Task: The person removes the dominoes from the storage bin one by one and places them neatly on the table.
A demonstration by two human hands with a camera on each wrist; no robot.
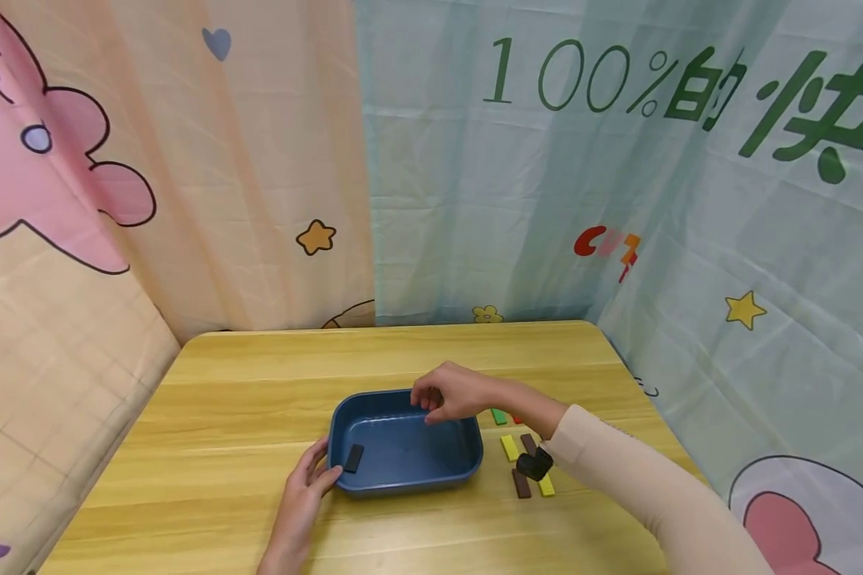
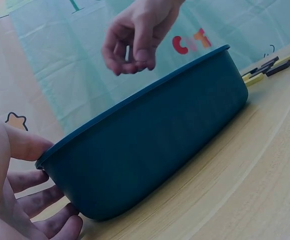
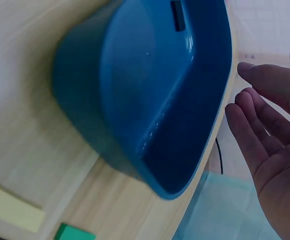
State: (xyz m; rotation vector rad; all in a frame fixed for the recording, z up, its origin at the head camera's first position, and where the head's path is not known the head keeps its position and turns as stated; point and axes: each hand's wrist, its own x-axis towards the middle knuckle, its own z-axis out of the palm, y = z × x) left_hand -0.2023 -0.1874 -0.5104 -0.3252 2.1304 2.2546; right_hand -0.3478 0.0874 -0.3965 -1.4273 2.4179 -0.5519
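Observation:
A blue plastic basin (image 1: pixel 413 459) sits on the wooden table, with one black block (image 1: pixel 354 458) lying at the left end of its floor. My left hand (image 1: pixel 306 484) grips the basin's left end; in the left wrist view its thumb (image 2: pixel 29 146) is over the rim and the fingers lie against the outer wall. Above the basin's far right part hovers my right hand (image 1: pixel 455 393), its fingers loosely bent. Nothing shows between its fingertips in the right wrist view, and the hand is apart from the basin.
Right of the basin lie several small blocks: a green one (image 1: pixel 499 416), a yellow one (image 1: pixel 510 448), a brown one (image 1: pixel 521 483) and others, partly covered by the right forearm. Printed curtains (image 1: pixel 475 200) hang behind the wooden table (image 1: pixel 208 447).

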